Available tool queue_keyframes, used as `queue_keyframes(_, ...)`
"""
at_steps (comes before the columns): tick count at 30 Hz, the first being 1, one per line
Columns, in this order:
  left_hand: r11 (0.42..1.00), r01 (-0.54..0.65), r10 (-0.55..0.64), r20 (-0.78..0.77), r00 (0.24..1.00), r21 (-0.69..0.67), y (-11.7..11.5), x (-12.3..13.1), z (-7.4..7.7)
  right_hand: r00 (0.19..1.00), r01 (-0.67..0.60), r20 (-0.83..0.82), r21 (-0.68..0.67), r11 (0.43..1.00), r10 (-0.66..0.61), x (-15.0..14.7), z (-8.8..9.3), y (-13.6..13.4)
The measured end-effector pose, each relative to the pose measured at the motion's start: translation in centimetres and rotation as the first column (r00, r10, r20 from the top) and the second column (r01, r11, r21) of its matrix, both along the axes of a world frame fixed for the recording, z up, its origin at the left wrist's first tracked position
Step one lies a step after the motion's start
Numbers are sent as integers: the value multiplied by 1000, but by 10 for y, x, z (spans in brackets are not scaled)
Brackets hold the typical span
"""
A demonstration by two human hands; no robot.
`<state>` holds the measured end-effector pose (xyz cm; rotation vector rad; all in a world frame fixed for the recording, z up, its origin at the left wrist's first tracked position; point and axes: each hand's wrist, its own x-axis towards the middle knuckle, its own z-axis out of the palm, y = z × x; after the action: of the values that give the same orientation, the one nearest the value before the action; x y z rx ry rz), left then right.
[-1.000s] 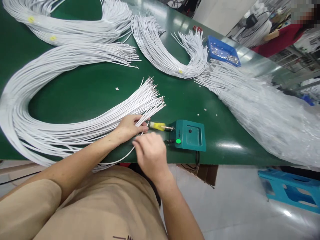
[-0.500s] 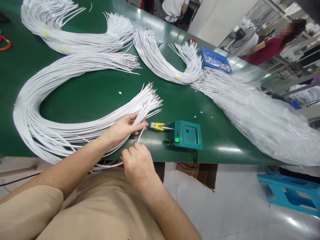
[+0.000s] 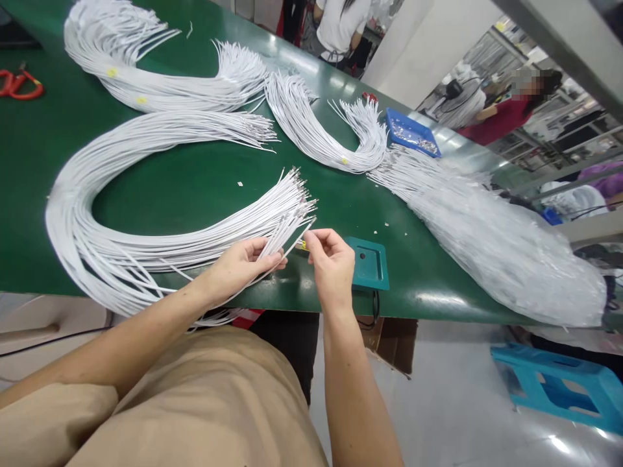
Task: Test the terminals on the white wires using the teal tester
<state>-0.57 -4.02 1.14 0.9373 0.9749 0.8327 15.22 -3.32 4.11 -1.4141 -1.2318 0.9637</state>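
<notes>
My left hand (image 3: 253,258) is closed around several white wires (image 3: 278,235), whose metal-tipped ends point up and right. My right hand (image 3: 329,259) is raised beside it, thumb and forefinger pinched at a single white wire (image 3: 294,245) near its end. Right behind those fingertips shows a bit of the yellow clip-like piece (image 3: 304,246) of a small green device (image 3: 368,264); my hand covers most of its left side. The held wires belong to a large curved bundle of white wires (image 3: 73,214) lying on the green table (image 3: 160,188).
More white wire bundles (image 3: 189,94) lie farther back. A blue tray (image 3: 411,133) holds small metal pieces. Plastic-covered wires (image 3: 511,240) spread to the right. Red-handled scissors (image 3: 22,85) lie far left. A blue stool (image 3: 559,386) stands on the floor. Two people are beyond the table.
My right hand has moved up and right from below the left hand to the wire's end, now hiding much of the green device. My left hand stays on the wires. The view has shifted slightly.
</notes>
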Motion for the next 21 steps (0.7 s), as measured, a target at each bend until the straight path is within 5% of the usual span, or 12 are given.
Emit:
queue_keyframes(5, 992, -35, 36, -8, 999, 120, 9, 0, 6, 995, -43, -97, -43, 998, 38, -13, -7, -8)
queue_keyframes(11, 996, 34, -19, -166, 986, 85, 5, 4, 8, 976, 28, -214, -7, 1000, -29, -6, -2, 3)
queue_keyframes(17, 989, -46, 51, -32, 998, 139, 12, 4, 6, 955, -76, -294, -90, 993, 46, -15, -13, -2)
queue_keyframes(21, 983, -79, 95, -90, 991, 165, 16, 6, 8, 971, -67, -233, -84, 994, 46, -17, -15, -5)
